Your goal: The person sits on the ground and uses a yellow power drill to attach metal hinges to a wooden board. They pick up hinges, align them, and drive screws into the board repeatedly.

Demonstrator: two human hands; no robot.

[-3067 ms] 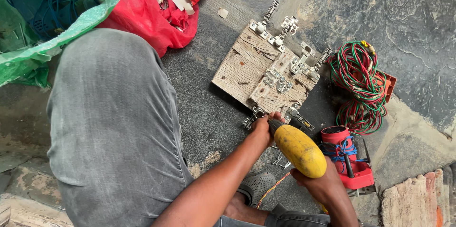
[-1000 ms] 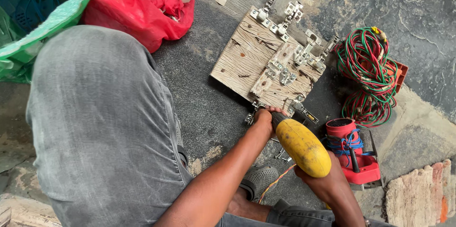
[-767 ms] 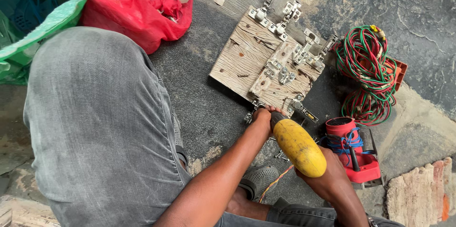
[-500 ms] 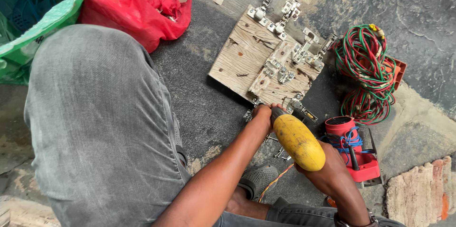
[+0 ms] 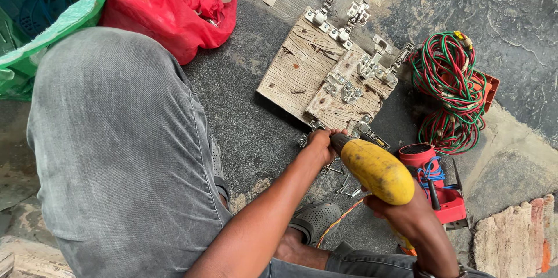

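So the yellow drill [image 5: 375, 170] is in your right hand [image 5: 407, 211], and its long axis runs diagonally: fat back end near and to the right, nose pointing far-left toward the near edge of the wooden board [image 5: 325, 83]. The tip lands right where your left hand [image 5: 321, 144] is, at that near edge, so the working spot sits just beyond both hands, slightly left of the drill body.

Your left hand is the closer one to the spot. It's curled down with the fingers bunched together around the nose of the drill, and there's a bit of metal hinge [image 5: 372, 136] poking out beside it. I can't tell whether you're pinching the hinge, a screw or just steadying the bit, since the fingers cover it. Your right hand is wrapped tight around the drill's grip from underneath, fully closed on it.

More silver hinges [image 5: 349, 89] are sitting on the board, with some along its far edge. Loose screws [image 5: 346, 185] lie on the floor [image 5: 256, 132] just under the drill. To the right you've got a red tool [image 5: 442, 196] and a coil of red and green wire [image 5: 450, 89], well clear of the drill line. The red bag [image 5: 157, 7] and green sack [image 5: 52, 16] are off far-left, past your knee.
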